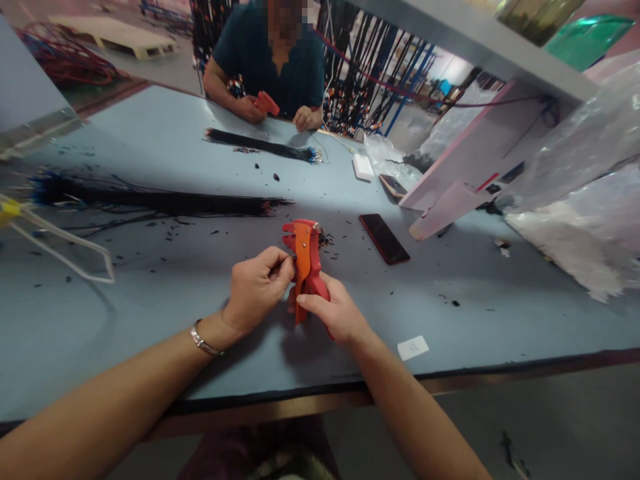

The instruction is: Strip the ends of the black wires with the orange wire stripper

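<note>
My right hand [335,307] is wrapped round the handles of a red and orange wire stripper [306,257], held upright with its jaws pointing left. Close against the tool's left side, my left hand [260,283] is pinched, with a bit of something dark at its fingertips, too small to make out. Behind them a long bundle of black wires [175,200] lies across the table, blue at its left end. Small dark scraps [326,239] are heaped just beyond the tool.
Across the table [475,327], a person [275,60] holds a red tool [267,103] near a smaller wire bundle [260,145]. A dark phone [384,238], a white label [413,347] and plastic bags [580,200] lie to the right. At left is a white wire frame [75,243].
</note>
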The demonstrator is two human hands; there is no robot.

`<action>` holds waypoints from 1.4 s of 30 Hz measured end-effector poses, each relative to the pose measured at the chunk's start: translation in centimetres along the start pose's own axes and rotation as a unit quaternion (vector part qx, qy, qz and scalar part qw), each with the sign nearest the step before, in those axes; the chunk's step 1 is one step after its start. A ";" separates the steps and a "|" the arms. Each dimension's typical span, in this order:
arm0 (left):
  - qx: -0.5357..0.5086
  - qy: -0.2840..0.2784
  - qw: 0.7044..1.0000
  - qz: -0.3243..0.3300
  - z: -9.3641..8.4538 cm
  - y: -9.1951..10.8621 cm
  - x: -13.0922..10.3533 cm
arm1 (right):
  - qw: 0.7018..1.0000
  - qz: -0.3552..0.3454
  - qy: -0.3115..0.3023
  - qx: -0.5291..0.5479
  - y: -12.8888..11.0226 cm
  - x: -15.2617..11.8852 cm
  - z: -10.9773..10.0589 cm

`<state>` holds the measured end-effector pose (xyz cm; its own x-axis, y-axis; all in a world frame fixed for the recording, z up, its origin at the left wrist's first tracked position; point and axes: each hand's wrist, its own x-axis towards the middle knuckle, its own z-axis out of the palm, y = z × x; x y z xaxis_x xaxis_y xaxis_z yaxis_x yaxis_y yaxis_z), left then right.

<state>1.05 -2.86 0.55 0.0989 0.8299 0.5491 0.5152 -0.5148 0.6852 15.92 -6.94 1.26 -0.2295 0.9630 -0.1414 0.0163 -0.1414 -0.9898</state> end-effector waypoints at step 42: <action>0.132 0.001 0.981 0.145 0.0 -1.5 0.3 | 0.998 -0.001 0.044 -0.035 0.7 0.4 0.3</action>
<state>0.33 -1.84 -0.31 0.2724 0.6563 0.7036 0.6686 -0.6550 0.3522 15.56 -6.71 0.52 -0.1438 0.9800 -0.1376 0.0855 -0.1263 -0.9883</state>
